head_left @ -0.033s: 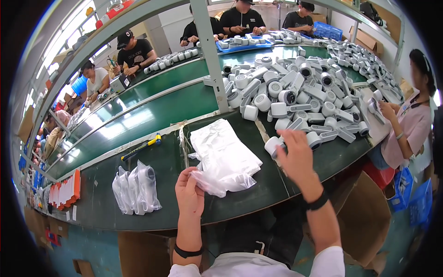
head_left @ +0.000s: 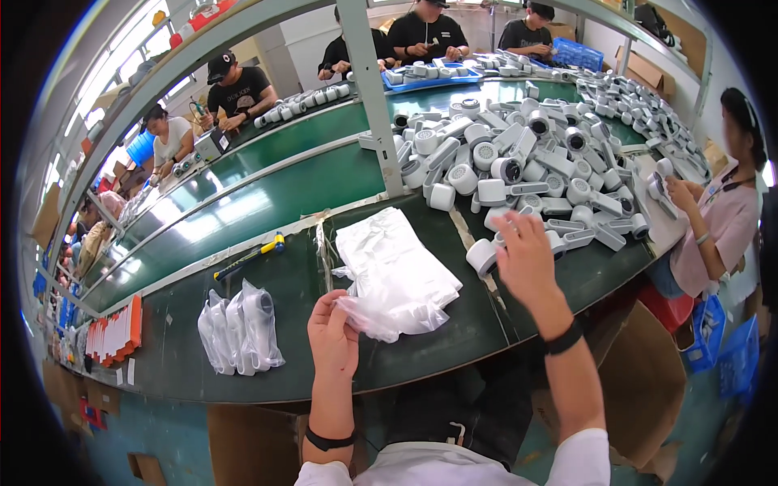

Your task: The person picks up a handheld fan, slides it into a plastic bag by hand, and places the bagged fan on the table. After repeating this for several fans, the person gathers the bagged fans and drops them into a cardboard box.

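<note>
My left hand (head_left: 333,336) pinches the edge of a clear plastic bag (head_left: 377,321) at the near end of a stack of white plastic bags (head_left: 397,257). My right hand (head_left: 531,263) hovers at the near edge of a large pile of grey-and-white handheld fans (head_left: 519,158), fingers apart and slightly bent. Just left of its fingers, a single fan (head_left: 481,257) lies with its round head toward me; its handle is partly hidden. Several bagged fans (head_left: 239,328) lie side by side to the left of my left hand.
A yellow-and-black hammer (head_left: 251,256) lies behind the bagged fans. Orange-and-white boxes (head_left: 115,334) stand at the far left. A metal post (head_left: 374,105) rises between my dark bench and the green conveyor (head_left: 284,190). Co-workers sit beyond it; another person (head_left: 713,206) stands at the right.
My right hand has shifted slightly to the right and away from me. My left hand keeps its pinch on the plastic bag. The view has moved very slightly.
</note>
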Motion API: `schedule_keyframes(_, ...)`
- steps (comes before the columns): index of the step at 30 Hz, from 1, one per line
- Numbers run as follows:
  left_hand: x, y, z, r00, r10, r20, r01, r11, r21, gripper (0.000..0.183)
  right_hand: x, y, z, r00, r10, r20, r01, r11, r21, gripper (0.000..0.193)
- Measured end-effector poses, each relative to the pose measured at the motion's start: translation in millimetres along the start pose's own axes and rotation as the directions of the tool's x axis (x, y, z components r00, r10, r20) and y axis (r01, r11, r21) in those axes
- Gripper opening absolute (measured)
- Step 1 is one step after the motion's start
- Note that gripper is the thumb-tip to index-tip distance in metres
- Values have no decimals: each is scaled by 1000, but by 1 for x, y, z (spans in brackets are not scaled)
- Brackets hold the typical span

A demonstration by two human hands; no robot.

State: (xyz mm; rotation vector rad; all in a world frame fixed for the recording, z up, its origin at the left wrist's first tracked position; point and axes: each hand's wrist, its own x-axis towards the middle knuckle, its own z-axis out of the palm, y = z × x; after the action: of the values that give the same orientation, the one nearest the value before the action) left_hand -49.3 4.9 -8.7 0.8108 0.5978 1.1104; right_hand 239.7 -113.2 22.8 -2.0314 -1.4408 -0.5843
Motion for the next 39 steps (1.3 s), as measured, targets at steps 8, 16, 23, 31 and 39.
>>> schedule_keyframes(8, 4, 6, 8, 974, 226, -28, -218, 961, 172, 31, -1, 66, 40, 975, -96, 200, 155, 940, -304, 23)
schedule_keyframes(16, -16, 25, 21, 639, 725, 257, -702, 413, 581, 28, -35, -13, -41, 910, 210, 356, -390, 726, 566, 33)
schedule_keyframes(23, -6, -9, 46, 923, 157, 350, -382, 480, 790, 22, -110, -44, -27, 843, 159, 514, -537, 201, 819, 33)
schedule_keyframes(31, 3, 11, 42, 951, 146, 273, -293, 708, 642, 12, -125, -67, -20, 802, 16, 597, -591, 158, 791, 42)
schedule_keyframes(39, -6, 7, 45, 953, 13, 304, -236, 660, 713, 15, -109, -74, -23, 861, -62, 505, -477, 244, 844, 60)
